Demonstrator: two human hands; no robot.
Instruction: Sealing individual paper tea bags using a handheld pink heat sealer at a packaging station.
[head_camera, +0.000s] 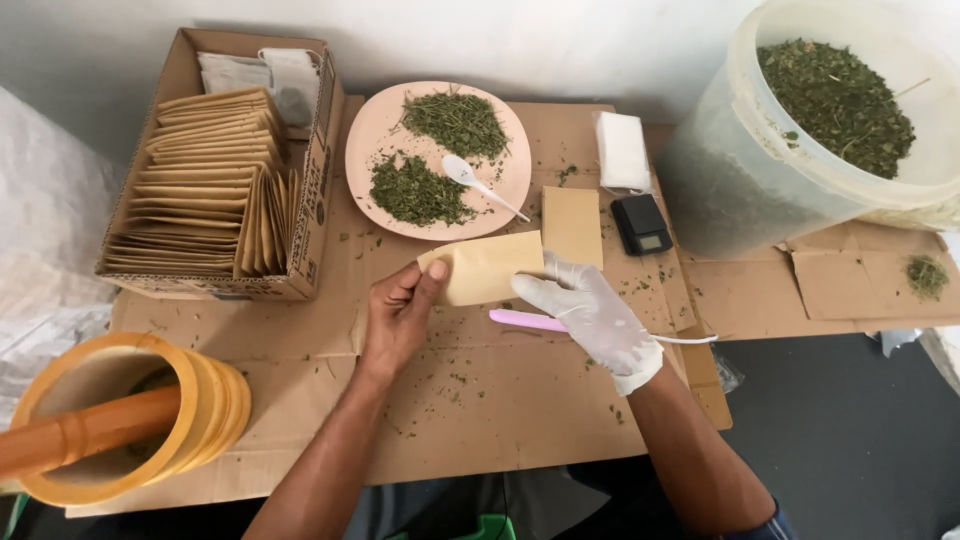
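Observation:
A tan paper envelope (490, 265) is held flat between both hands just above the cardboard sheet (480, 390). My bare left hand (398, 315) pinches its left end. My right hand (592, 312), in a white glove, grips its right edge. Under the right hand lies a pink and white tool (525, 319) on the cardboard. Beyond the envelope stands a pink plate (370, 135) with two heaps of dried green herb (415, 190) and a white spoon (470, 178). A second tan envelope (572, 225) lies flat beside the plate.
A cardboard box (315, 195) packed with tan envelopes stands at the left. A wooden mortar (205, 400) with a pestle (85, 432) is at the near left. At right are a big translucent bucket of herb (830, 90), a small black scale (641, 223) and a white pad (622, 150).

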